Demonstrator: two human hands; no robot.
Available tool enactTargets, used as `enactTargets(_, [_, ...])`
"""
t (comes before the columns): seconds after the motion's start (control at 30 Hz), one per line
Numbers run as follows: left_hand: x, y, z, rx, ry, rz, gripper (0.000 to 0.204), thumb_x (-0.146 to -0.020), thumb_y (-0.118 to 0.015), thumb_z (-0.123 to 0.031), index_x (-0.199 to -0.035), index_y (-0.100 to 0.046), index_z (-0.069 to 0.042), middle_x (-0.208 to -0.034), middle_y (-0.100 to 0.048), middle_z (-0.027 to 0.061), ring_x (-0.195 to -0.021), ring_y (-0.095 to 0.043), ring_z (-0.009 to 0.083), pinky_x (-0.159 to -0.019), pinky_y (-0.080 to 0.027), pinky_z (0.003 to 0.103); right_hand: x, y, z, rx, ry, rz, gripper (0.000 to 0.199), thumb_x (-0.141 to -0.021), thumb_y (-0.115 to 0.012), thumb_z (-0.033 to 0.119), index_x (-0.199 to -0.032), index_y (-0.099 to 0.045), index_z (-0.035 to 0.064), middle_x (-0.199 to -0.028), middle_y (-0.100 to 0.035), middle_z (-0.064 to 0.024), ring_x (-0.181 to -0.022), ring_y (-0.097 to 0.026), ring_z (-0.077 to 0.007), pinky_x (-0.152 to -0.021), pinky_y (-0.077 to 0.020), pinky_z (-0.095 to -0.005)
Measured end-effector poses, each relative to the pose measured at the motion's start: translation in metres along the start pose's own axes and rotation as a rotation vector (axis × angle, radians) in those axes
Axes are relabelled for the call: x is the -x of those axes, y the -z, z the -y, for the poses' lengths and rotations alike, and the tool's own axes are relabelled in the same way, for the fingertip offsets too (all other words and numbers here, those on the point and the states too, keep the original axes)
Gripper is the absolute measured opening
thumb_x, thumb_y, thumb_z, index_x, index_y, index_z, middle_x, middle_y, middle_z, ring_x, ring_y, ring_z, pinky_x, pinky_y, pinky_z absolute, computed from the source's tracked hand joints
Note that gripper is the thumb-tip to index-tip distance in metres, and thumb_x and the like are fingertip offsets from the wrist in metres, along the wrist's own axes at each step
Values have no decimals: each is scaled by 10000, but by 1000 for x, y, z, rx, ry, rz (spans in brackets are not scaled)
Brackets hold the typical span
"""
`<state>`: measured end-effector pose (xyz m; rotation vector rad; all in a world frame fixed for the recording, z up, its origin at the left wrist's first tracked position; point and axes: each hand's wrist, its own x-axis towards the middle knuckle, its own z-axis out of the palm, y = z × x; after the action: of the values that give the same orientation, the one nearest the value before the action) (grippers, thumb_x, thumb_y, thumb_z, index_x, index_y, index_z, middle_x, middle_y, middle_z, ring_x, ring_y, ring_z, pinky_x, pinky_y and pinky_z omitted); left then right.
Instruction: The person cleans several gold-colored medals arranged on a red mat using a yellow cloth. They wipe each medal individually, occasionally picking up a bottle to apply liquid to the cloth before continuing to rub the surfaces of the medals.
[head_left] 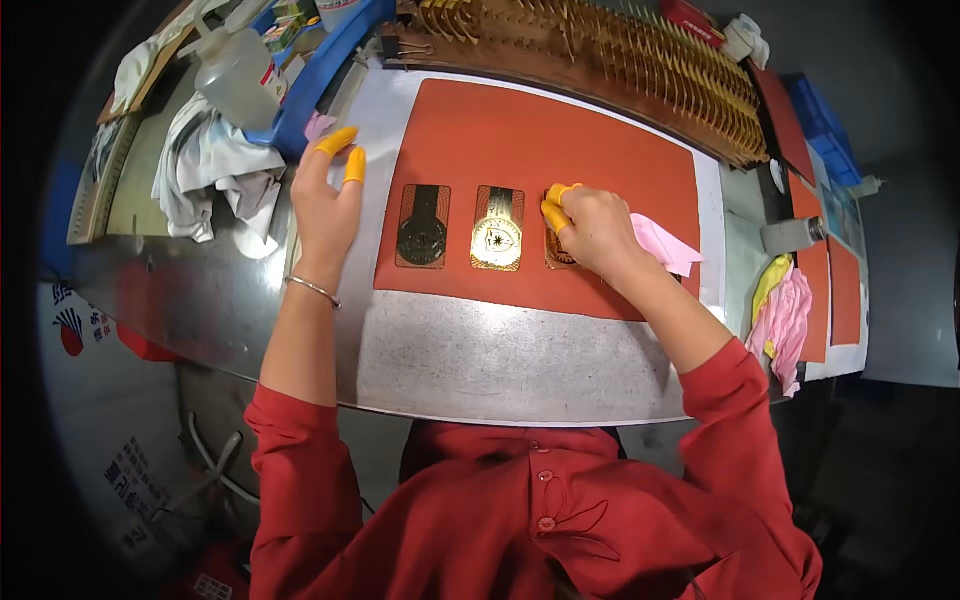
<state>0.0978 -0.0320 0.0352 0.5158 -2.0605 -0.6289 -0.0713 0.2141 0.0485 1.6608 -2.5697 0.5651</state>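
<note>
Three flat metal plaques lie in a row on the orange mat (pixel 560 130), which likely cushions them. The right hand (pixel 590 228), fingers bent together around a pink cloth (pixel 665 245), presses on the right plaque (pixel 556 256) (mostly hidden, so its pattern is unclear). The left hand (pixel 325 200) rests flat, fingers loose and empty, at the mat's left edge beside the dark plaque (pixel 423 226); the gold plaque (pixel 497 229) lies between.

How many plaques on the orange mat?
3, in a row: a dark plaque on the left, a gold plaque in the middle, and a third plaque mostly hidden under the right hand.
</note>
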Motion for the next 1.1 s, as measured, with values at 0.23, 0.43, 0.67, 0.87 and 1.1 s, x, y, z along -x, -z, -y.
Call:
enactTargets(0.23, [-4,-2,-2,62,56,-14,208,-794,-604,-20,-999,-624,12,-922,-627,121,-818,-603,214,-767,-461,297,25,3,-9,86,71,18,203,-776,-647,184,-685,-586,13,-650,-574,-168,-574,-575,-352,-506,-453,-437])
enactTargets(0.43, [2,1,6,75,45,-26,195,-798,-604,-21,-991,-632,-3,-926,-633,124,-822,-612,218,-759,-467,300,45,4,-1,32,171,107,124,-764,-646,159,-729,-596,52,-640,-567,-135,-568,-576,-321,-497,-454,-405])
enactTargets(0.67, [1,-1,4,63,51,-13,204,-804,-595,-22,-1004,-626,2,-935,-632,121,-825,-613,206,-778,-462,288,20,1,-16,40,106,7,114,-772,-624,139,-726,-596,38,-650,-583,-140,-582,-578,-332,-522,-464,-420])
enactTargets(0.87, [-2,-3,6,55,5,-38,205,-799,-596,-15,-1001,-632,-6,-942,-634,118,-821,-613,206,-768,-468,287,37,5,-7,63,105,31,114,-764,-629,133,-709,-598,38,-628,-572,-138,-553,-574,-320,-508,-462,-407])
enactTargets(1.1, [-1,0,11,114,24,-59,213,-797,-600,-18,-1008,-629,-7,-963,-627,121,-826,-610,217,-758,-468,297,48,9,0,-10,204,44,110,-772,-633,123,-698,-595,51,-613,-560,-130,-546,-576,-303,-497,-458,-400])
